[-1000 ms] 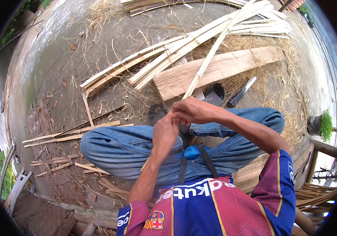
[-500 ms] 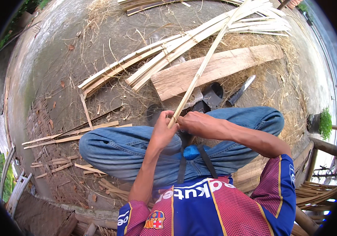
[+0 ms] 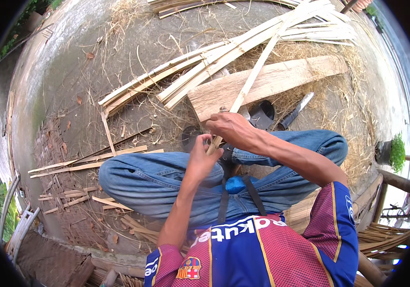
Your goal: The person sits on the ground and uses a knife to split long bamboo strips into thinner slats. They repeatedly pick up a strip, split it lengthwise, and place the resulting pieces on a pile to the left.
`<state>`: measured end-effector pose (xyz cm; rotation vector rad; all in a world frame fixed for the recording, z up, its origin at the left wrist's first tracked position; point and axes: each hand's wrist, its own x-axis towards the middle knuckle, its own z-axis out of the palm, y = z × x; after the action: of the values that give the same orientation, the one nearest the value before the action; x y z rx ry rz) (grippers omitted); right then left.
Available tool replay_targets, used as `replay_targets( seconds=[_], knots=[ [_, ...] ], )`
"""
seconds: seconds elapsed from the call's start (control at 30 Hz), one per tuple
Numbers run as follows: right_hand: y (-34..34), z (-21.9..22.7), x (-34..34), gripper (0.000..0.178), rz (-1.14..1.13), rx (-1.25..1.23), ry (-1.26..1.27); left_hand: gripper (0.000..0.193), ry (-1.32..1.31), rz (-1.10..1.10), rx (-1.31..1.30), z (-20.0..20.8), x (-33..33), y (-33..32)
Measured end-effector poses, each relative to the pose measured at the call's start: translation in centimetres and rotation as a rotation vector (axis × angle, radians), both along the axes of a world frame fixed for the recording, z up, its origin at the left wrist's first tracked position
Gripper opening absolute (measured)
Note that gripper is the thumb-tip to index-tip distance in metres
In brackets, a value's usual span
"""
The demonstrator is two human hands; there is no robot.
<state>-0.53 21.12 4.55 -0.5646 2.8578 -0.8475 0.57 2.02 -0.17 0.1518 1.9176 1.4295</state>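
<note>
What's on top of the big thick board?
One long pale strip crosses over the board; I can't tell if they touch. The part right beneath the strip is covered.

The right hand (image 3: 236, 128), beside the strip's near end half a second ago, now lies farther forward, across the strip (image 3: 258, 67), covering a stretch of it. The left hand (image 3: 200, 158), close against the right in both earlier pictures, now sits apart from it. The strip's end, hidden a second ago, shows between them.
</note>
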Motion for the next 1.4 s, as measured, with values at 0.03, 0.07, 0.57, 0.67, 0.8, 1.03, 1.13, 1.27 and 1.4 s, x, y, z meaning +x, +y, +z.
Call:
replay_targets(
  seconds=[0.03, 0.07, 0.57, 0.67, 0.8, 1.03, 1.13, 1.27, 1.4],
  knots=[
    [0.2, 0.3, 1.0, 0.014, -0.055, -0.017, 0.012, 0.059, -0.018, -0.018, -0.010, 0.7, -0.3, 0.1],
    [0.3, 0.4, 1.9, 0.015, -0.111, -0.034, 0.025, 0.059, -0.032, -0.034, -0.028, 1.1, -0.4, 0.1],
    [0.6, 1.6, 6.5, 0.029, -0.619, -0.530, -0.331, 0.014, 0.627, -0.077, -0.210, 4.1, -0.2, 3.1],
    [2.7, 1.2, 5.4, 0.035, -0.768, -0.523, -0.181, 0.013, 0.664, -0.056, -0.183, 4.0, 0.0, 3.0],
    [8.8, -4.0, 2.1, 0.052, -1.166, -0.307, 0.160, 0.011, 0.635, -0.005, -0.149, 3.2, 0.2, 3.5],
    [11.0, -7.6, -0.4, 0.046, -1.225, -0.281, -0.012, 0.016, 0.342, 0.073, -0.013, 1.8, -0.3, 3.4],
    [11.2, -7.0, -0.5, 0.041, -1.244, -0.202, 0.024, 0.017, -0.115, 0.202, 0.157, 2.6, -0.3, 3.8],
    [10.6, -5.9, -0.7, 0.040, -1.295, -0.383, 0.058, 0.014, 0.095, 0.156, 0.068, 1.6, -0.4, 3.4],
    [11.1, -6.2, -0.7, 0.035, -1.356, -0.835, 0.011, 0.010, 0.183, 0.162, 0.077, 0.4, -0.4, 2.9]
  ],
)
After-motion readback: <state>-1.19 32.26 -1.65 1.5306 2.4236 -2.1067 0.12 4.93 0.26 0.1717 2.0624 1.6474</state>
